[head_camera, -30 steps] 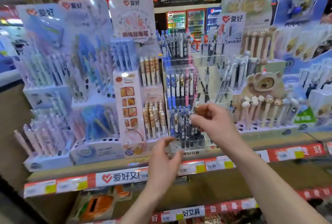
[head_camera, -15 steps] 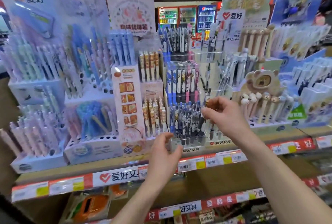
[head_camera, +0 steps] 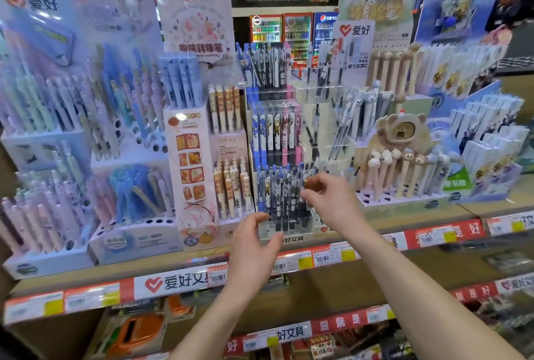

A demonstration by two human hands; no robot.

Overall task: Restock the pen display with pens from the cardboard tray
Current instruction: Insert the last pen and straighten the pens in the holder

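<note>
Pen display [head_camera: 289,239], a clear tiered stand, sits at the middle of the shelf [head_camera: 404,215], close behind its front edge, where a strip of price tags [head_camera: 173,283] runs along. Its lowest tier is packed with upright pens [head_camera: 277,195], blue and black with cartoon prints, and two further tiers rise behind. The right hand [head_camera: 332,203] reaches in at the right end of that lowest tier, thumb and fingers drawn together at the pen tops; it appears to pinch the upper end of one dark pen [head_camera: 302,212], though blur makes the exact contact hard to read. The left hand [head_camera: 254,249] is raised just before the stand's front left corner, fingers loosely bent and thumb held apart, with nothing in it and seemingly not touching the stand. Just beside the display on the left stands a pale stand with food pictures [head_camera: 190,163]; towards the right end of the shelf stand bear-topped pens [head_camera: 404,169].
</note>
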